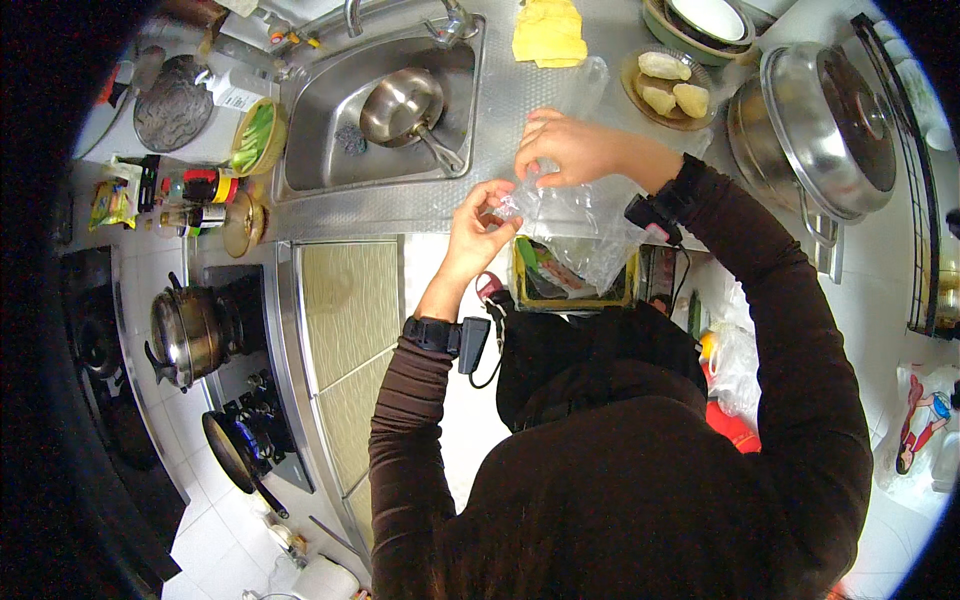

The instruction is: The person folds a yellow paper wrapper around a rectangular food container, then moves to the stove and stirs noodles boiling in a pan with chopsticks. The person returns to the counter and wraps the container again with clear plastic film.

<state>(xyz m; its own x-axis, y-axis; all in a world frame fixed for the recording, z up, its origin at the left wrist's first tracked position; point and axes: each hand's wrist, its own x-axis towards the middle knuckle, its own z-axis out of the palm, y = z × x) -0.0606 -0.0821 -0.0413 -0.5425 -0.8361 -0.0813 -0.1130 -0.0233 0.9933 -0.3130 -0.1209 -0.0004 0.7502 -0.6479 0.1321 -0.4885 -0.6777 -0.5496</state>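
Observation:
A clear plastic bag [598, 212] hangs over the front edge of the steel counter, crumpled and see-through. My left hand [472, 232] pinches a gathered bit of it between thumb and fingers. Just to the right and slightly farther off, my right hand [572, 150] is closed on the bag's upper part, fingers bent downward. Below the bag stands a bin [575, 303] with a yellowish rim and some green scraps inside. Beyond my right hand is a glass plate [641, 102] with three pale, lumpy food pieces [690, 99].
Left of my hands, the sink [315, 112] holds a metal pan [403, 106] and a dark scouring pad [351, 139]. A folded yellow cloth [549, 33] lies on the counter. A large lidded steel pot [790, 130] stands at right; a stove with a pot [186, 337] and frying pan [228, 452] is at left.

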